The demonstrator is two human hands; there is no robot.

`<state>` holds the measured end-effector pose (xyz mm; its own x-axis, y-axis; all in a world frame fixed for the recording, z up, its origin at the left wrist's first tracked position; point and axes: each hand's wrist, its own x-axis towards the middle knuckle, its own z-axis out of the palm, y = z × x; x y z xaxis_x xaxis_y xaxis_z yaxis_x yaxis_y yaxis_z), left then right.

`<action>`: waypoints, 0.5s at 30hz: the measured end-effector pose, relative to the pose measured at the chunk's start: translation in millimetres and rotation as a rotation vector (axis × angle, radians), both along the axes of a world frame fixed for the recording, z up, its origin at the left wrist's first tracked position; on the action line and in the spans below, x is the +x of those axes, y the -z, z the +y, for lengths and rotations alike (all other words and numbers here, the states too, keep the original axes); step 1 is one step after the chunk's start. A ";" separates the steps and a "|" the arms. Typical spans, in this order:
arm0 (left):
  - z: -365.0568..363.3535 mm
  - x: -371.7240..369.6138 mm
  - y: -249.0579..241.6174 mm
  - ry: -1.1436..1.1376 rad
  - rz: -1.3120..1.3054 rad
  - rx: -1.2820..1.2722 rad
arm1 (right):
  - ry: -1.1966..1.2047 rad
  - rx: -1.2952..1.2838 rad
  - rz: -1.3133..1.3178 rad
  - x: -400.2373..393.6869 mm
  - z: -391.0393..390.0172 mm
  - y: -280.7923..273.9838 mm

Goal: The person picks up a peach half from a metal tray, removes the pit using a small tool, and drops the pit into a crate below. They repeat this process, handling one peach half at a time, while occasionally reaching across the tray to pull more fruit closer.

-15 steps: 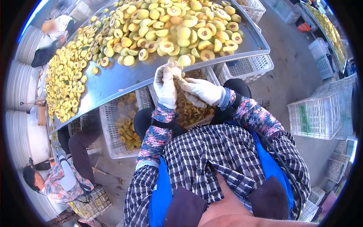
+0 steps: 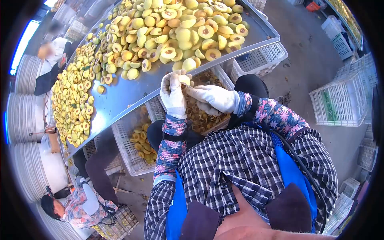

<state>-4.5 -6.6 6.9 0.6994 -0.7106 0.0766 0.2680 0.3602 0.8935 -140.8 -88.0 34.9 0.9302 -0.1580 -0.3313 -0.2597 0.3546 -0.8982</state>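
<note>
My left hand (image 2: pixel 173 94), in a white glove, is closed around a yellow stone-fruit half (image 2: pixel 184 80) just off the table's front edge. Against the same fruit, my gloved right hand (image 2: pixel 212 98) is closed on a small thin tool whose kind is mostly hidden by the fingers. Beyond them, a heap of halved yellow stone fruit (image 2: pixel 168 52), several with brown stones or hollows showing, lies on the metal table (image 2: pixel 120 94). Below my hands stands a crate (image 2: pixel 224 76) with fruit pieces (image 2: pixel 204 118) in it.
Left of my knees is another white crate (image 2: pixel 124 150) containing yellow fruit. More crates stand under the table's right corner (image 2: pixel 260 60) and on the floor at right (image 2: pixel 340 100). A co-worker (image 2: pixel 86 204) sits at lower left; another person (image 2: pixel 56 54) is at the table's far left.
The view has shifted slightly, so the table and crates appear displaced. Both hands stay together at the fruit half, with the right hand's fingers now closer against it.
</note>
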 end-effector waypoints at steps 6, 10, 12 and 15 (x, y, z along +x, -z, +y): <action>1.5 -11.6 -12.6 -0.006 0.129 -0.061 | -0.009 0.381 -0.053 -1.4 8.2 4.2; 2.3 -16.0 -16.2 -0.027 0.265 -0.031 | -0.002 0.272 -0.060 -0.1 14.0 4.2; 2.5 -17.0 -17.9 -0.052 0.269 -0.029 | 0.026 0.210 -0.075 1.9 15.5 5.7; 4.6 -20.6 -19.0 -0.094 0.225 -0.004 | 0.029 0.241 -0.133 2.1 16.4 9.8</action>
<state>-25.1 -2.0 25.8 0.7620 -0.6419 -0.0860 0.4255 0.3961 0.8137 -138.8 -71.6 25.1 0.9642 -0.1166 -0.2380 -0.1319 0.5679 -0.8125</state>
